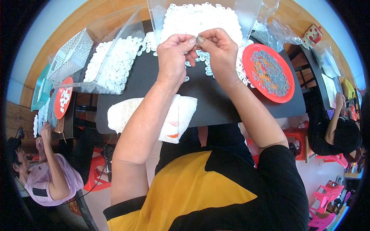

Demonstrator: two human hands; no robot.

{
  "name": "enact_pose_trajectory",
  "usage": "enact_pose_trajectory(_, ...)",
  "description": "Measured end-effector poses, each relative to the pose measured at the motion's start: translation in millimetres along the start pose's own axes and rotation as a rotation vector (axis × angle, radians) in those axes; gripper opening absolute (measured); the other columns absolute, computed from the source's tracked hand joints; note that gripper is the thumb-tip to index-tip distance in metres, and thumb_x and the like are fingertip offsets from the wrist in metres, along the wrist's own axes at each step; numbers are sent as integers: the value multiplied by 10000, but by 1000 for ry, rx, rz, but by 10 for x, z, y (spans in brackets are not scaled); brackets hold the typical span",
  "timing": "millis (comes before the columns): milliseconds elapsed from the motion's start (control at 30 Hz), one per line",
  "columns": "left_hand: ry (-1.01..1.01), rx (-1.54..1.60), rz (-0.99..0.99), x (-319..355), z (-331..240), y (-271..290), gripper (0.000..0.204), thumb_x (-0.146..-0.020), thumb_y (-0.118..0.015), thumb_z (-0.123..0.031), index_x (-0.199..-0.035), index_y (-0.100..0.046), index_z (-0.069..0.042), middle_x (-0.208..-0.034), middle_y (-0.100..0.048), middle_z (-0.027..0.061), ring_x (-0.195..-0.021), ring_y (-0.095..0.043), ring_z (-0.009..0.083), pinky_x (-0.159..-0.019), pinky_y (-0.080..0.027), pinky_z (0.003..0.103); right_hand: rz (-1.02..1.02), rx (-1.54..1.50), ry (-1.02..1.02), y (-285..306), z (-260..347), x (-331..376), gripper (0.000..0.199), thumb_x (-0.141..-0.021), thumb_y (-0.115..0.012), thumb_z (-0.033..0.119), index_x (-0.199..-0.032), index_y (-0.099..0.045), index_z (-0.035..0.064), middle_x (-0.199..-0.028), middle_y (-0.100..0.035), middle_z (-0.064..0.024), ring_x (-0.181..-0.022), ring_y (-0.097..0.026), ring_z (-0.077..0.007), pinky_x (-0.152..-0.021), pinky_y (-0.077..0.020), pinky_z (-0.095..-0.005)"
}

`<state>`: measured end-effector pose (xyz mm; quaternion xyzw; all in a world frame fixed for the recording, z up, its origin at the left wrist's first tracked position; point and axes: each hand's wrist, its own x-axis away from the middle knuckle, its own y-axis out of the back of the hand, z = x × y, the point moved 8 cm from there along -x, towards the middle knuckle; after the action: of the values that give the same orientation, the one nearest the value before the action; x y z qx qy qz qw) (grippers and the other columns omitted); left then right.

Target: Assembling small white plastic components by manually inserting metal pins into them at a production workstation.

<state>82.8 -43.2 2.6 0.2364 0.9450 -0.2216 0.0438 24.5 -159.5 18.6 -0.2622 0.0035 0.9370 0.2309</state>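
Note:
My left hand (pixel 174 53) and my right hand (pixel 221 50) meet above the dark table (pixel 216 102), thumbs and forefingers pinched close together. Whatever lies between the fingertips is too small and too covered to name. Right behind them, a clear bin is heaped with small white oval plastic pieces (pixel 200 17), and more of these pieces lie loose on the tabletop below my fingers. A red plate (pixel 289 86) to the right of my right hand holds many thin grey pins and some orange ones. Beneath my left forearm lies a folded white towel (pixel 121 111).
Another clear bin of white pieces (pixel 110 67) stands at the left, beside a white perforated basket (pixel 73 54). Plastic bags (pixel 279 32) lie at the back right. One person (pixel 58 173) works at the far left, another (pixel 339 131) at the far right.

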Motion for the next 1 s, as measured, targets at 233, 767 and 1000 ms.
enact_pose_trajectory(233, -14, 11, 0, -1, -40, 26, 97, -893, -591, -50, -894, -614, 44, -749, -610, 91, -596, -556, 122, -441, -442, 233, 98, 58, -28, 44, 41, -84, 104, -902, -598, 86, -943, -629, -5, -773, -631, -30, -728, -592, -85, -687, -476, -223)
enact_pose_trajectory(767, -74, -226, -83, 35, -104, 20, 56, -875, -591, -37, -885, -607, 16, -735, -593, 47, -559, -524, 77, -397, -423, 221, 269, 424, 30, -29, 64, -82, 154, -915, -561, 149, -900, -602, 1, -694, -545, 3, -686, -498, -70, -624, -408, -235)
enact_pose_trajectory(1000, -117, -324, -81, 44, -131, 12, 57, -875, -592, -48, -862, -616, 1, -712, -591, 31, -552, -516, 60, -391, -415, 206, 256, 493, 105, -24, 114, -90, 165, -905, -565, 160, -885, -599, 0, -668, -545, -14, -652, -502, -86, -597, -411, -252)
